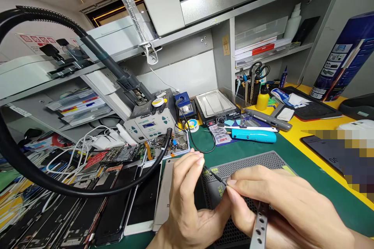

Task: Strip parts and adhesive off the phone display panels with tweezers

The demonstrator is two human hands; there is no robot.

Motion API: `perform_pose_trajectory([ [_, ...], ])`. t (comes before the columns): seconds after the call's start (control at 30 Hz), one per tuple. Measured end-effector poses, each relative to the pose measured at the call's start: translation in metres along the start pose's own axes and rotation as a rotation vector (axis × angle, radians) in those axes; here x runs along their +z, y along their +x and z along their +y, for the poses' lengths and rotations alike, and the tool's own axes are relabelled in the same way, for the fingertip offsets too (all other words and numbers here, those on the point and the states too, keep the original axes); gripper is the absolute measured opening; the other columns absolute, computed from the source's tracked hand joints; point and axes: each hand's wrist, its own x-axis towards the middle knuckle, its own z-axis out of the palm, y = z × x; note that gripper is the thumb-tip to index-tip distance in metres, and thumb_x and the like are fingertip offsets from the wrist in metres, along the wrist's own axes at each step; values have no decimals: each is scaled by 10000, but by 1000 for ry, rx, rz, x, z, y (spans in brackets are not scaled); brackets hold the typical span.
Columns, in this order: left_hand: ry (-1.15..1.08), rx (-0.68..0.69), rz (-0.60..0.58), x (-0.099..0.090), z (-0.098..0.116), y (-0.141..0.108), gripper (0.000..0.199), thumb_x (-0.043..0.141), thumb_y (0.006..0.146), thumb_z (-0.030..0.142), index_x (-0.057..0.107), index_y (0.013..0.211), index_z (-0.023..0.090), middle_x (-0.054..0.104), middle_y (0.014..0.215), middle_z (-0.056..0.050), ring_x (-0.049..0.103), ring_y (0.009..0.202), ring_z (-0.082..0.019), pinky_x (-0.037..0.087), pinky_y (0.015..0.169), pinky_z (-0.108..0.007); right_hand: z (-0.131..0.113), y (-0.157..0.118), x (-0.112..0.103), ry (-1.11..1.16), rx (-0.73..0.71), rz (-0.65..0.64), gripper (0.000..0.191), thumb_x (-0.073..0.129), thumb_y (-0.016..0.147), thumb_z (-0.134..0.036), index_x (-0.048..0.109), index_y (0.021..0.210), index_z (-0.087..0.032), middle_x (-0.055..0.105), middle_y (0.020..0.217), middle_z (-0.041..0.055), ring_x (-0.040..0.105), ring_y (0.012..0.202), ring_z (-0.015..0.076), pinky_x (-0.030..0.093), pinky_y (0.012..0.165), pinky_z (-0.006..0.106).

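In front of me a thin dark strip-like part (215, 175) runs between my two hands, above a grey perforated mat. My left hand (194, 202) has its fingers closed around the far end of the strip. My right hand (271, 194) pinches the near end between thumb and forefinger. A silver metal tool with a row of holes (259, 225), which looks like tweezers, is tucked in the same right hand and points down toward me. The strip's exact kind is too small to make out, and the tool's tips are hidden.
Several phones (143, 198) and phone parts lie left of my hands, under a looping black hose (87, 192). Behind stand a hot-air station (150, 124), a parts tray (175, 146) and a turquoise-handled tool (254, 135). On the right are a phone (321, 153) and a spray can (341, 58).
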Motion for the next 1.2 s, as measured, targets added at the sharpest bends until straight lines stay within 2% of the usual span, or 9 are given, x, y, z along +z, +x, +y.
perform_pose_trajectory([
  [0.27,35,75,-20,-3,-2,5,670,824,735,96,487,1311,37,566,1208,-168,603,1163,-281,560,997,-467,0,-2,1,59,59,-32,212,642,808,-28,640,892,-222,740,723,29,710,611,137,533,545,215],
  [0.5,95,88,-33,-3,-6,-2,740,817,702,84,481,1360,73,569,1232,-170,601,1169,-305,569,991,-509,1,2,4,192,168,-5,166,629,804,-36,611,788,-200,631,652,0,589,554,115,481,534,237],
  [0.63,111,83,-42,-3,-6,-3,751,852,675,105,492,1331,44,579,1214,-182,602,1168,-315,575,985,-511,3,2,3,275,331,-71,144,646,816,-91,589,737,-198,610,667,-13,564,570,113,463,553,239],
  [0.8,94,59,-90,-4,-5,0,688,843,695,119,503,1287,37,601,1178,-187,613,1150,-293,585,969,-477,5,9,-2,473,729,-230,162,639,840,-218,595,686,-193,572,669,-15,447,554,111,376,492,239],
  [0.87,98,39,-91,-4,-5,1,668,832,696,108,510,1276,31,609,1169,-190,616,1146,-289,579,971,-466,6,12,-4,562,825,-264,221,645,852,-281,569,664,-192,526,648,-24,409,568,113,360,506,244],
  [0.97,107,25,-106,-4,-4,2,656,826,697,115,520,1270,25,616,1162,-195,619,1139,-286,575,971,-452,9,17,-7,621,861,-291,283,668,851,-325,547,634,-190,496,623,-33,405,590,116,362,536,248],
  [1.2,148,57,-155,-7,-4,5,635,813,705,122,543,1271,22,625,1139,-194,619,1113,-280,576,947,-425,18,17,-14,586,908,-344,267,705,847,-328,612,651,-173,573,615,-19,444,581,116,353,529,249],
])
